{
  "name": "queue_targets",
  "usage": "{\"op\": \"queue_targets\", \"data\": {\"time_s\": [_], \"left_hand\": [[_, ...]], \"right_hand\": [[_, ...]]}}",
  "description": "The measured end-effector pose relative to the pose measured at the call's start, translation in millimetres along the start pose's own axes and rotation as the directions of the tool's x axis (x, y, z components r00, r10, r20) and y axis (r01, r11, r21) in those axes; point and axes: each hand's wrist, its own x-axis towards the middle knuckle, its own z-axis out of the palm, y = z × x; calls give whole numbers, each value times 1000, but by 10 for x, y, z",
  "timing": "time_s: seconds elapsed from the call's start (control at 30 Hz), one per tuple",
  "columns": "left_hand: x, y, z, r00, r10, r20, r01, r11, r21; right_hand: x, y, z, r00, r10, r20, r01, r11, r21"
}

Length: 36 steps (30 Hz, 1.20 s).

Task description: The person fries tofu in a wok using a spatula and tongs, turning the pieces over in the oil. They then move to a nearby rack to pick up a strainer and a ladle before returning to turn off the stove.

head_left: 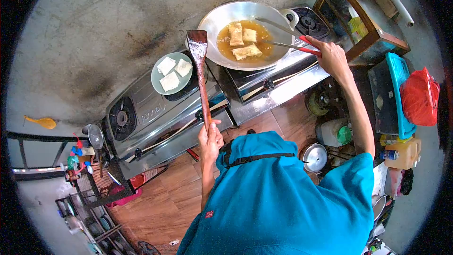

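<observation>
My left hand (211, 141) is wrapped round the handle of a dark wooden spatula (203, 73), whose blade points up beside the wok. My right hand (331, 57) grips red-handled metal tongs (288, 46). Their arms are spread apart over the wok (212, 56), the lower one reaching close to the food. Three golden folded pieces (246, 52) lie in bubbling oil (225, 48). To the left, a pale green plate (158, 83) on the stove holds several white folded pieces (169, 81).
A two-burner stove (141, 118) runs left of the wok. At the right stand a wood-framed glass cabinet (373, 42), a red plastic bag (419, 97) and an oil jug (406, 153). A lidded pot (315, 157) is below, and a wire rack (101, 184) stands lower left.
</observation>
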Motion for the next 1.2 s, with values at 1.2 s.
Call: {"op": "queue_targets", "data": {"time_s": [1.2], "left_hand": [[-57,8,5,999,14,-42,-14,1000,7]], "right_hand": [[103,-37,245,997,30,-73,-25,997,74]]}}
